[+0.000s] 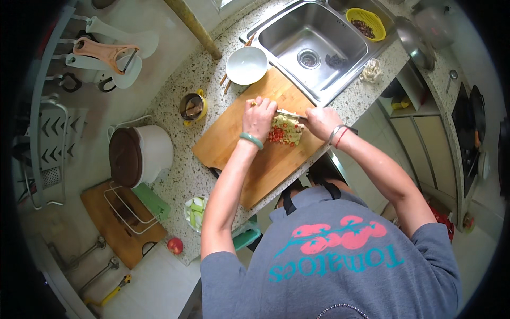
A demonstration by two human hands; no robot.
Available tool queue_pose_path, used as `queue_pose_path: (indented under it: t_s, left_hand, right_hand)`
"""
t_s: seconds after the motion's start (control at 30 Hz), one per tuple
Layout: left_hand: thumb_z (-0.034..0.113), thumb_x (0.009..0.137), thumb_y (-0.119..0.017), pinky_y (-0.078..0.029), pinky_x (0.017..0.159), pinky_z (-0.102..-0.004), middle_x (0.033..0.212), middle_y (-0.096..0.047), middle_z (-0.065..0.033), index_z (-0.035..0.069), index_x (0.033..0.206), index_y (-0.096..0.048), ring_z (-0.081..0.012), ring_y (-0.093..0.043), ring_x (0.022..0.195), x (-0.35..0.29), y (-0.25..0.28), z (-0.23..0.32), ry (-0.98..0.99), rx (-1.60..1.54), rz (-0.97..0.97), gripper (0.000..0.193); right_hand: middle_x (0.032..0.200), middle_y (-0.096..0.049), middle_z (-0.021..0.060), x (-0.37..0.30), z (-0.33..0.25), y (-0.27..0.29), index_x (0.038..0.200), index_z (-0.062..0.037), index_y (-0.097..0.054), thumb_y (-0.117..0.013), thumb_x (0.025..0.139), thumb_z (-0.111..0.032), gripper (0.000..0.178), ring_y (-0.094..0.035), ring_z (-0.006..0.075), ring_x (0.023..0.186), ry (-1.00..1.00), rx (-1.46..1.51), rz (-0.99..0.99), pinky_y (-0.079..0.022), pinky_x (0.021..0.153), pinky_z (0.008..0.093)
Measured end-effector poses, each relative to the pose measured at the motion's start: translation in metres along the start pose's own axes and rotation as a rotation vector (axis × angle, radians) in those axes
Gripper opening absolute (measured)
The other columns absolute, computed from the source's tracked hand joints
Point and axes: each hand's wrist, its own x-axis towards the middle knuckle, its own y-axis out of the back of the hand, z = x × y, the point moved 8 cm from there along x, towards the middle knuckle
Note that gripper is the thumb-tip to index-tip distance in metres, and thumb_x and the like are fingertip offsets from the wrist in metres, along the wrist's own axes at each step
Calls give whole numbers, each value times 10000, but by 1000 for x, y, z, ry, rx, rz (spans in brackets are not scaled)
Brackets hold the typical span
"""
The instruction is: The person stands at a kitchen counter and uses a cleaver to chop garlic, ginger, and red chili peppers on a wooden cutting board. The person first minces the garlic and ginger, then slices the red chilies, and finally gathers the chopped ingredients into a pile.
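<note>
A wooden cutting board (281, 175) lies slantwise on the speckled counter. A heap of finely chopped red chili and pale yellow-green bits (285, 132) rests on it. Across the heap's far side runs a knife (291, 114), its blade seen almost edge-on. My right hand (323, 125) is closed at the knife's handle end, the handle mostly covered by the fingers. At the blade's other end my left hand (259, 121), above a green bangle, has its fingers curled onto the knife. The exact grip of the left fingertips is hidden.
Beyond the board are a white bowl (246, 66) over chopsticks and a steel sink (276, 34). A yellow basket (380, 24) sits by the sink. To the left stand a yellow-handled cup (192, 108), a rice cooker (156, 146), and a dish of cut green vegetables (196, 211).
</note>
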Motion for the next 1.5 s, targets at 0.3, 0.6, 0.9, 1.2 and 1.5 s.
queue_pose_path:
  t_s: [0.3, 0.6, 0.9, 1.2, 1.5]
  left_hand:
    - [138, 827, -575, -376, 863, -331, 846, -563, 5, 180, 867, -569, -167, -568, 902, -7, 7, 14, -6, 35, 198, 59]
    - [136, 826, -601, -401, 856, -347, 827, -604, -2, 160, 838, -608, -184, -573, 886, 13, 23, 18, -138, -12, 235, 28]
    - [132, 795, -695, -395, 843, -349, 829, -626, 23, 169, 845, -617, -183, -595, 899, -16, 10, -1, -86, -21, 129, 99]
    - [60, 748, -651, -446, 629, -429, 736, -590, -105, 106, 797, -607, -293, -595, 725, -43, 43, 4, -2, -262, 139, 80]
    - [12, 684, -708, -483, 670, -443, 777, -620, -107, 78, 816, -637, -329, -610, 761, -56, 45, 2, 59, -359, 297, 164]
  right_hand:
    - [737, -678, 179, -7, 5, -19, 835, -48, -624, -612, 890, -296, 255, -684, 362, 698, 17, 12, 66, -542, 619, 465]
    - [760, -663, 176, -15, 15, -6, 876, -25, -540, -610, 890, -238, 224, -665, 381, 678, -3, 60, 162, -527, 587, 493]
    - [744, -669, 183, -18, -6, -29, 858, -54, -615, -594, 896, -258, 209, -680, 365, 691, 84, 2, 124, -543, 633, 470]
    - [783, -690, 209, -15, -35, -19, 834, -35, -675, -600, 894, -271, 255, -692, 373, 738, 65, 35, -142, -549, 656, 473]
    - [789, -696, 186, -23, -37, -20, 874, -31, -632, -587, 871, -191, 166, -695, 359, 738, 96, 27, -34, -548, 658, 454]
